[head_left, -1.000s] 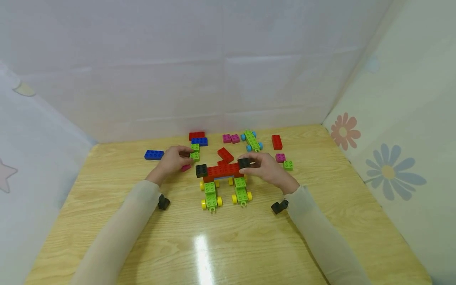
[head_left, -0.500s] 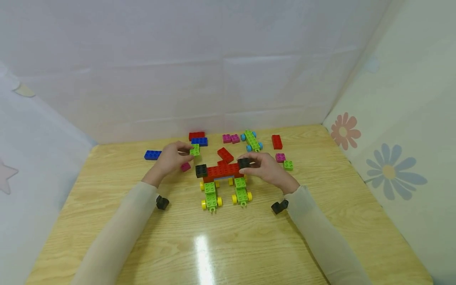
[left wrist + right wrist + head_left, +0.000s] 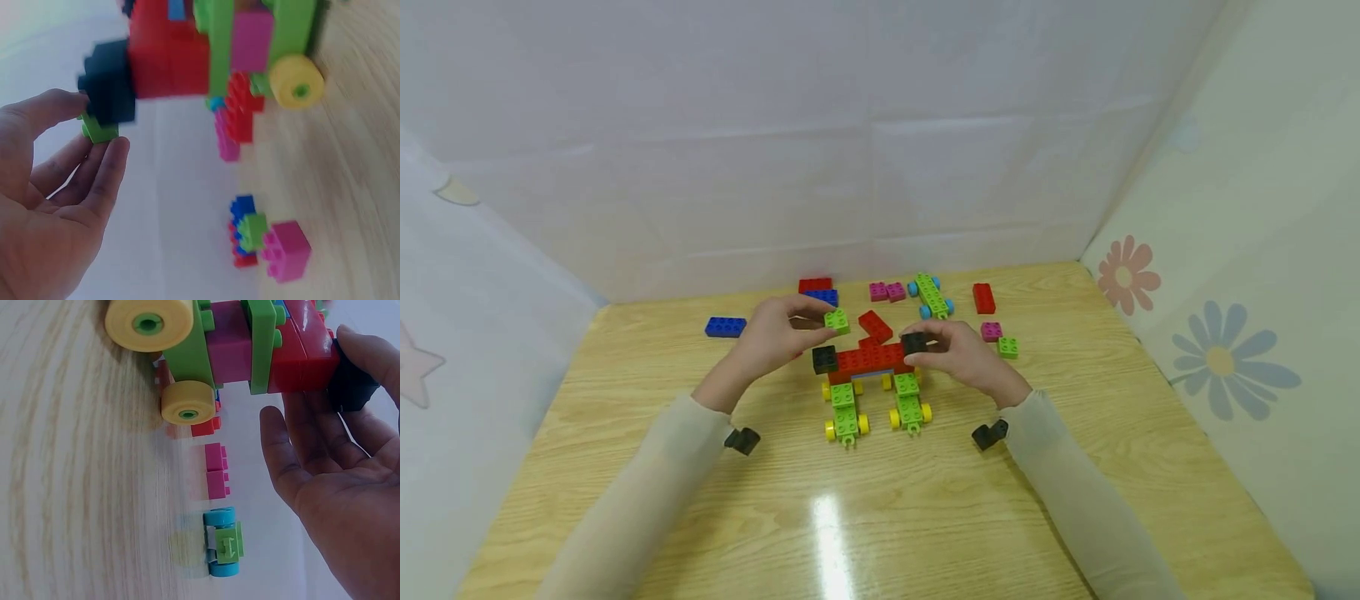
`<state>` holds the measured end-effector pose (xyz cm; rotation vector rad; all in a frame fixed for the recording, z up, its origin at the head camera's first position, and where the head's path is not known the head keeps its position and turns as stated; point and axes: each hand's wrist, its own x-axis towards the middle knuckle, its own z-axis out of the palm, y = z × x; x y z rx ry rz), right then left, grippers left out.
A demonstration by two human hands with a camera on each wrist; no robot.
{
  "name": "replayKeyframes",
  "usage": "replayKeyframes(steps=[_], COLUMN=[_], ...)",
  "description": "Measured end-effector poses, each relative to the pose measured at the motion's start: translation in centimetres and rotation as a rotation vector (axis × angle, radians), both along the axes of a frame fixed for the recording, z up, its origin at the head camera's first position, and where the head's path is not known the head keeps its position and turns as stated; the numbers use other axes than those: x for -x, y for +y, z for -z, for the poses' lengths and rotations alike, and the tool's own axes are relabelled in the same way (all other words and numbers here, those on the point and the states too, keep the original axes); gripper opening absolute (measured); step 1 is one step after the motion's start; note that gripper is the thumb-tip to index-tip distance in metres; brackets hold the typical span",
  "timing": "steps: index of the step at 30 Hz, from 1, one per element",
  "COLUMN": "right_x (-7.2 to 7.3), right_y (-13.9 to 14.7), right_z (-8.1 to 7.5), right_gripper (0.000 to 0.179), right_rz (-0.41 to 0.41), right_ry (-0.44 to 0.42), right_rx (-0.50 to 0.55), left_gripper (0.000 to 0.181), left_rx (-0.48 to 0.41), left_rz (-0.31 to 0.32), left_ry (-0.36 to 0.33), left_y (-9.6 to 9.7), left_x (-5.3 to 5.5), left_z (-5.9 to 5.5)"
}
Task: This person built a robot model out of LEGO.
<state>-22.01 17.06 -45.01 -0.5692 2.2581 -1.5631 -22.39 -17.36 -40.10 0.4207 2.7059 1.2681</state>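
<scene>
Shows rightward transfer of a green brick [image 3: 837, 322] by the left hand [image 3: 769, 335] from beside another green brick [image 3: 254, 233] to near the left-end black brick [image 3: 824, 360].

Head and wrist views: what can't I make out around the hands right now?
Head view: most of the pink brick nearest the left hand, covered by that hand.
Head view: the outer side of the right black brick, covered by the right hand.
Left wrist view: part of the held green brick, behind the left black brick.
Right wrist view: the top of the largest-looking yellow wheel, cut off by the upper edge.
</scene>
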Motion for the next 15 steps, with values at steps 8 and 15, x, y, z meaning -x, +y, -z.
replayKeyframes(steps=[8, 15], right_x=[0.2, 0.3], right_y=[-0.1, -0.2], right_z=[0.1, 0.0], right_gripper=[0.042, 0.047], right_rz=[-0.001, -0.006], right_ry=[-0.012, -0.016], right_rx=[0.004, 0.01], left_gripper=[0.038, 0.034], left_rx=[-0.023, 0.006], left_rz=[0.046, 0.079], left_ry=[-0.004, 0.031], left_y=[2.4, 2.9], left_x=[-2.3, -2.8], left_z=[-1.5, -0.7])
